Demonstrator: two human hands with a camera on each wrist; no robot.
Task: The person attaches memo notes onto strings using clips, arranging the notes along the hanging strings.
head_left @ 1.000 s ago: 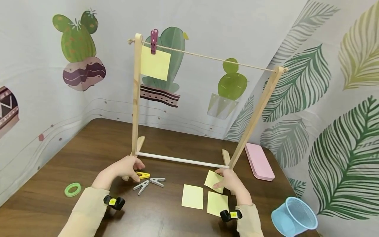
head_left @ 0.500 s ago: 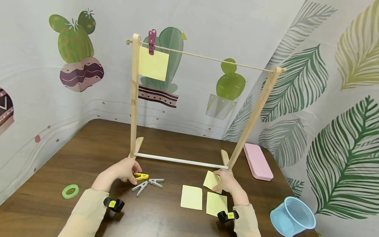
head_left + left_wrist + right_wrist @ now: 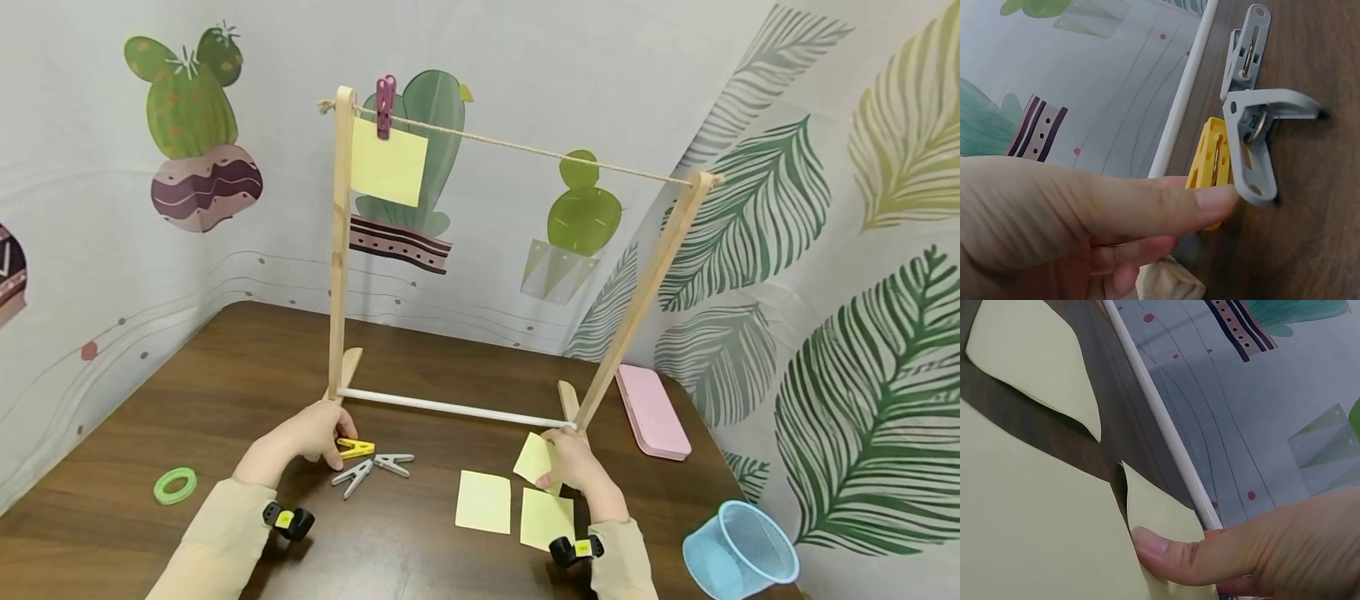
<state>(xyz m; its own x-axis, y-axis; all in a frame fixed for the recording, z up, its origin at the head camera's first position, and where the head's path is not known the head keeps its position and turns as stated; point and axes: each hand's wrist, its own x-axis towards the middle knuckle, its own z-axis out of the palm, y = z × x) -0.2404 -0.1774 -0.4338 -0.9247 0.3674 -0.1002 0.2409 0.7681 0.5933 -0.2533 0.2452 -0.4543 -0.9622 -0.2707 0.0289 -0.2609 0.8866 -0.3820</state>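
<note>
My left hand (image 3: 318, 429) pinches a yellow clothespin (image 3: 1212, 156) between thumb and fingers. Two grey clothespins (image 3: 352, 477) (image 3: 1252, 140) lie right beside it on the table. On the other side, my right hand (image 3: 576, 461) holds a pale yellow sticky note (image 3: 534, 458), thumb on its face and fingers at its far edge; the note bends a little in the right wrist view. Two more notes (image 3: 483, 502) (image 3: 547, 518) lie near that hand. Another yellow note (image 3: 388, 162) hangs from the rope under a purple clothespin (image 3: 385, 107).
A wooden frame (image 3: 339, 250) with a rope (image 3: 517, 150) on top and a white bar (image 3: 457, 408) below stands behind both hands. A green ring (image 3: 175, 486) lies at left. At right are a pink case (image 3: 652, 412) and a blue mesh basket (image 3: 738, 550).
My left fingers have closed in on the yellow clothespin. My right thumb has drawn in toward the fingers on the note. The head view has shifted slightly.
</note>
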